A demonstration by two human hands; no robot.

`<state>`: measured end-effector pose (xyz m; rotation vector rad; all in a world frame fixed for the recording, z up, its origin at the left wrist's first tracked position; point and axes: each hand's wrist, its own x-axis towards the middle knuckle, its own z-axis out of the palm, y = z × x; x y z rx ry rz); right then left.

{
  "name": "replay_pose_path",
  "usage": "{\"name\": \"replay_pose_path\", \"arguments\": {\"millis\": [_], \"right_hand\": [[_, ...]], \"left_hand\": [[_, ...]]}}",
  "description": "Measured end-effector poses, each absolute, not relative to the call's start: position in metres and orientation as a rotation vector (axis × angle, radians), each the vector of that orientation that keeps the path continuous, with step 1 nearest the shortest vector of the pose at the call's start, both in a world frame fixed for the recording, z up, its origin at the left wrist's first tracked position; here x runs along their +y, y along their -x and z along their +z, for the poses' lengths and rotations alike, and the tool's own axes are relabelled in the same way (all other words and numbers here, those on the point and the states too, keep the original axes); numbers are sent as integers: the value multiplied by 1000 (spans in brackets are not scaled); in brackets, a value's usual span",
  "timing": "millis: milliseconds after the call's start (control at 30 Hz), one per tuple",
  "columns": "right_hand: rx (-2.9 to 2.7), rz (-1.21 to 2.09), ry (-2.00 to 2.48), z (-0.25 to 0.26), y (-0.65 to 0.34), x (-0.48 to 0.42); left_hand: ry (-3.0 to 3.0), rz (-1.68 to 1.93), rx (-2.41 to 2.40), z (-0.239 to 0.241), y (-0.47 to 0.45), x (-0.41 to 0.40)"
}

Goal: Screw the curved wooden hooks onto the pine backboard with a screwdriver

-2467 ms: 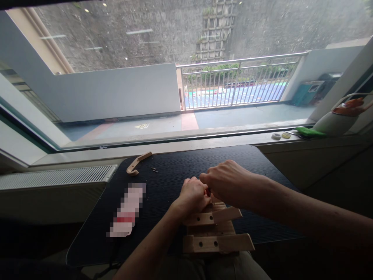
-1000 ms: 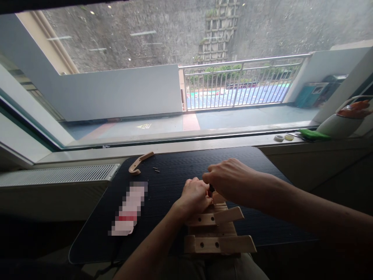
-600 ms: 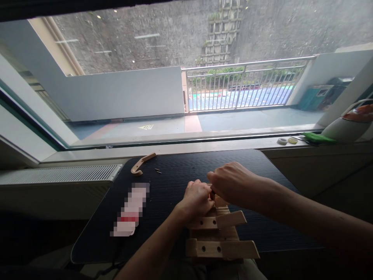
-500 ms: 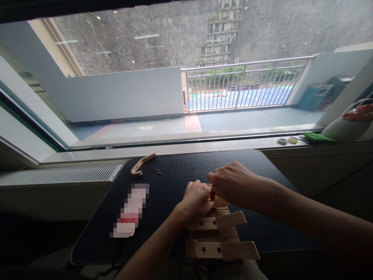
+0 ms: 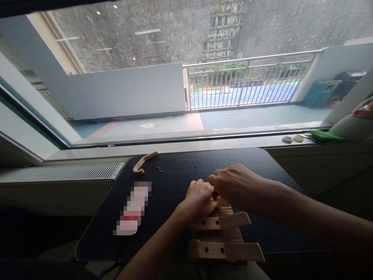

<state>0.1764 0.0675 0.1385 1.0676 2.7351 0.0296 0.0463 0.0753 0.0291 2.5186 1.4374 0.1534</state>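
Bare table (image 5: 186,163) beyond the hands; wooden hook (image 5: 144,161), screws (image 5: 159,169) far-left

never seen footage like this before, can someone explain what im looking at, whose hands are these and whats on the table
There is no machine here. The picture comes from a camera worn on a person's head, looking forward and down, so you see that person's own two bare arms reaching in from the bottom.

The left hand is pressed on the far end of a wooden rack, a piece made of slats with screw holes. The right hand is closed over something small and dark right beside it; what it is stays mostly hidden.

All this sits at the near edge of a black table. Farther back lie a loose wooden hook and a couple of small screws. A blurred-out packet lies on the left. Behind is a large window.
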Motion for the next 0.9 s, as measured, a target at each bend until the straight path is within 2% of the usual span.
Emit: {"name": "replay_pose_path", "arguments": {"millis": [500,900], "right_hand": [[2696,-34,-1053,145,-183,62],[2705,52,-1116,146,-180,63]], "left_hand": [[-2494,136,1462,34,-49,74],[-2478,176,1462,35,-48,71]]}}
